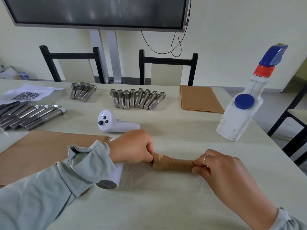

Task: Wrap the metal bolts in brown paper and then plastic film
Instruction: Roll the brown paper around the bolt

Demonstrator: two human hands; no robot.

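Observation:
A bolt rolled in brown paper (172,164) lies crosswise near the table's front, on a sheet of clear plastic film (157,181). My left hand (132,146) pinches its left end and my right hand (221,165) pinches its right end. The film roll (114,178) lies under my left forearm. Bare metal bolts lie in three groups: a row at the back centre (137,99), a small group back left (83,92), and long ones at the far left (31,116). Brown paper sheets lie at the left (41,151) and back right (200,99).
A white controller (114,122) lies just behind my left hand. A white squeeze bottle with a blue and red cap (240,112) stands tilted at the right edge. A QR-code sheet (27,95) lies back left. Two black chairs (167,68) and a screen stand behind the table.

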